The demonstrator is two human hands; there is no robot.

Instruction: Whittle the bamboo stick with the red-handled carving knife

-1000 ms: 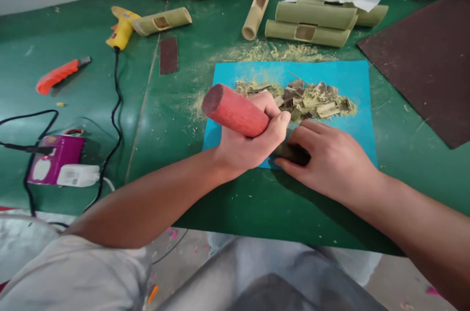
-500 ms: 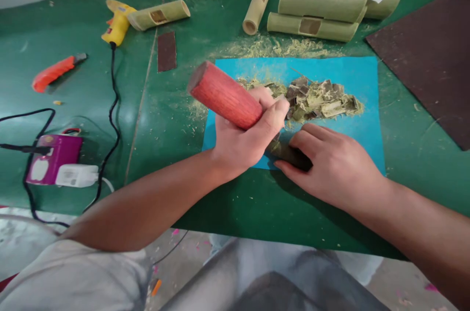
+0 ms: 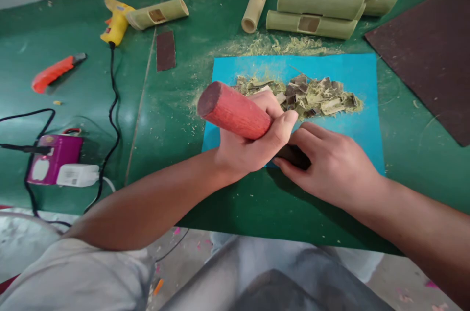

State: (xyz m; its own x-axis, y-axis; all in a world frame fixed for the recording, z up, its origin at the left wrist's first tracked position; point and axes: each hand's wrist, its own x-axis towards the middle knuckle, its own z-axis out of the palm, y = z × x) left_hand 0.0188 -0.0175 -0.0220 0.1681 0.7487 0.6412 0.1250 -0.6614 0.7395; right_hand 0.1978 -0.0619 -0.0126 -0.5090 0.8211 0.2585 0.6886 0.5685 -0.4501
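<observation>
My left hand (image 3: 253, 147) is wrapped round a thick red wooden handle (image 3: 238, 114), its butt end pointing up and left. Whatever is at the handle's lower end is hidden behind the fist. Close beside it, my right hand (image 3: 332, 164) grips a dark, rounded piece (image 3: 294, 155) low over the near edge of a blue sheet (image 3: 246, 63). Most of that piece is covered by my fingers, so its kind does not show. Just beyond both hands, a heap of bamboo chips and shavings (image 3: 323, 98) lies on the sheet.
Bamboo tubes with cut openings (image 3: 312, 24) lie along the back. To the left are a yellow glue gun (image 3: 118, 22), an orange utility knife (image 3: 53, 74), a purple power adapter (image 3: 60, 154) and a black cord (image 3: 113, 90). A dark brown board (image 3: 429, 56) lies right.
My left hand and the red handle have moved slightly right and down, closer to my right hand, covering more of the dark piece. My right hand stays nearly still.
</observation>
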